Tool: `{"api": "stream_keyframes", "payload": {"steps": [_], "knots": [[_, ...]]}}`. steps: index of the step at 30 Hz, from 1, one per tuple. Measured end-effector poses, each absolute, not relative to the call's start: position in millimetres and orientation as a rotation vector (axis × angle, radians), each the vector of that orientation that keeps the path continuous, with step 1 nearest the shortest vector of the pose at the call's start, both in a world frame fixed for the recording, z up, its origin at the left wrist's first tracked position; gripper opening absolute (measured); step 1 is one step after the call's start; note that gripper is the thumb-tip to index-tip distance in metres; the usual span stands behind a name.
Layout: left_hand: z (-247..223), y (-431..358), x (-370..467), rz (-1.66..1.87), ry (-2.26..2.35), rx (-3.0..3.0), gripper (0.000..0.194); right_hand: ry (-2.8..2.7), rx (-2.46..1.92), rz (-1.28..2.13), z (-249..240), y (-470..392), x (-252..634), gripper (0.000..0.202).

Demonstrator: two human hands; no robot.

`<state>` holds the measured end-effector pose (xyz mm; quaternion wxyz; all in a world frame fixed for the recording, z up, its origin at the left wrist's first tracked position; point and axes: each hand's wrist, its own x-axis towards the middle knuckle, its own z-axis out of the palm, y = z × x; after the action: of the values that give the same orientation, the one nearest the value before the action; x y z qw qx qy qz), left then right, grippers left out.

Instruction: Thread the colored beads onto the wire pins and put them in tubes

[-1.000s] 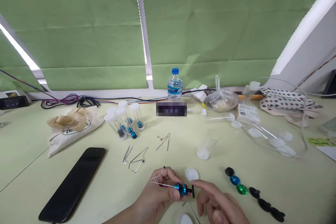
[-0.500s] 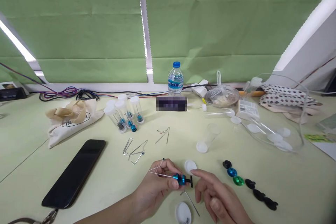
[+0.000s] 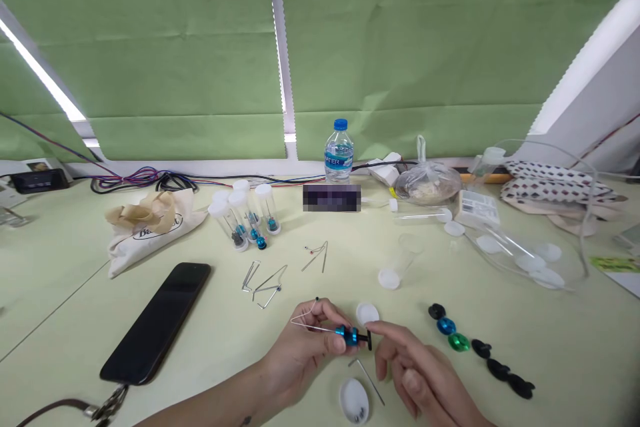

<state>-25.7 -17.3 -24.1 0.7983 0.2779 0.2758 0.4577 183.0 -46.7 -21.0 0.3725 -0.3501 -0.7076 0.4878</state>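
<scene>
Blue metal piece (image 3: 347,335) pinched in my left hand (image 3: 305,353), low in the middle of the view

So I've got it held between the thumb and fingers of my left hand, just above the worktop (image 3: 220,347). A thin bent wire (image 3: 310,325) sticks out of one end, running back over my fingers, and a black stem with a flat disc (image 3: 369,340) points at my other hand. My right hand (image 3: 423,377) isn't gripping anything: index finger out, the rest loosely curled, fingertip right by the disc. Can't tell if it's actually touching.

Just below my hands there's an L-shaped rod (image 3: 369,381) lying flat, next to a white cap (image 3: 355,390) with some tiny bits in it. Another white cap (image 3: 367,313) is just beyond my fingers. Off to the right is a slanting row of little parts (image 3: 459,342), black, blue and green. Further back are some loose bent rods (image 3: 270,285), a clear tube (image 3: 400,261) and a cluster of capped tubes (image 3: 240,213) with blue and dark parts inside. Black phone (image 3: 157,323) on the left, water bottle (image 3: 339,159) at the back.
</scene>
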Motion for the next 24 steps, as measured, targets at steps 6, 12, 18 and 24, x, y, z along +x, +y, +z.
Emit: {"api": "stream_keyframes", "payload": {"steps": [6,12,18,24], "knots": [[-24.2,-17.4,-26.1,0.973,0.59,0.605,0.021,-1.814,-0.909,1.244,-21.0,-48.6,182.8,0.043],[-22.4,-16.2,-25.6,0.976,0.588,0.601,0.022,-1.844,-0.942,1.237,-23.7,-48.4,186.0,0.047],[-21.4,-16.9,-26.2,0.966,0.593,0.616,0.02,-1.882,-0.95,1.225,-17.2,-47.8,186.1,0.047],[-20.3,-16.0,-26.2,0.968,0.589,0.609,0.02,-1.843,-0.98,1.238,-18.2,-50.1,185.2,0.048]]}}
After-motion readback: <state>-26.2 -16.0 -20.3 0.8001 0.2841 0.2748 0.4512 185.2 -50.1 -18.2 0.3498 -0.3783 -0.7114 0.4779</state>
